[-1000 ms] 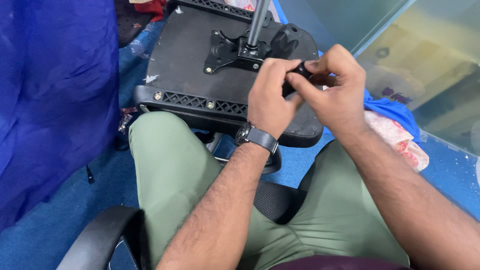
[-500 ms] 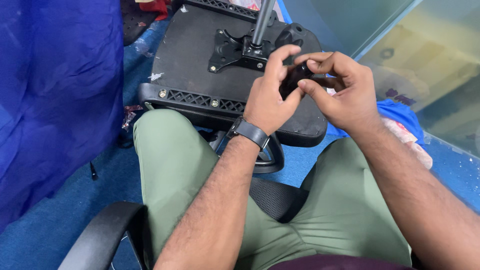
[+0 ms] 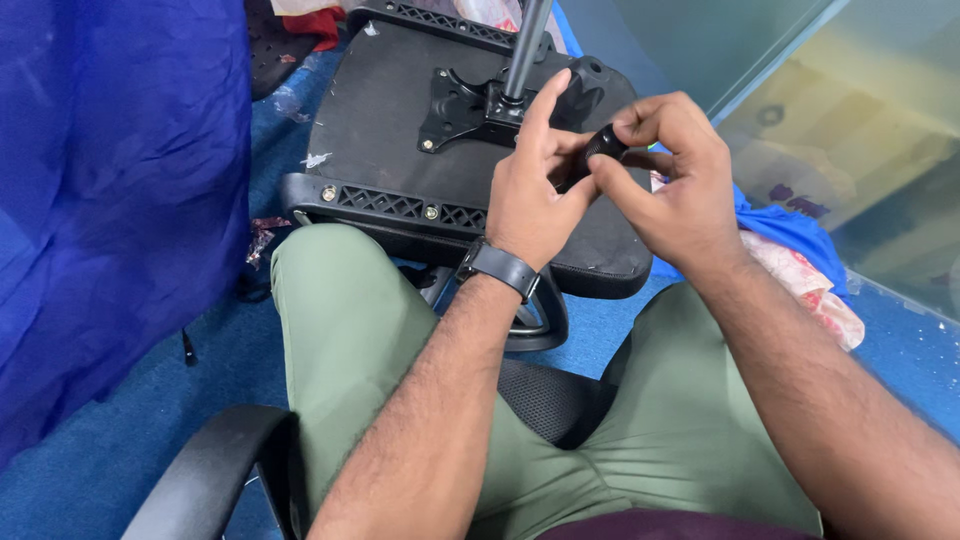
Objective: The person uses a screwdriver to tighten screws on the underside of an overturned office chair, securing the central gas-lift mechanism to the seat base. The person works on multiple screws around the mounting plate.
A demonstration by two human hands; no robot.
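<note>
Both hands meet over one upturned chair seat (image 3: 400, 130) that rests against the person's knees. The left hand (image 3: 535, 195) and the right hand (image 3: 675, 180) pinch one small black knob (image 3: 603, 145) between them: left thumb and fingers press it from one side, right thumb and forefinger close on it from the other (the left forefinger sticks up free). The knob sits just above the seat's right edge. One metal plate (image 3: 455, 110) is fixed to the seat's underside, with one grey column (image 3: 525, 45) rising from it. Two brass-coloured bolts (image 3: 329, 193) show along the seat's near rim. One dark watch (image 3: 500, 268) circles the left wrist. One blue cloth (image 3: 110, 200) hangs at the left, and one black armrest (image 3: 215, 465) curves at the lower left.
</note>
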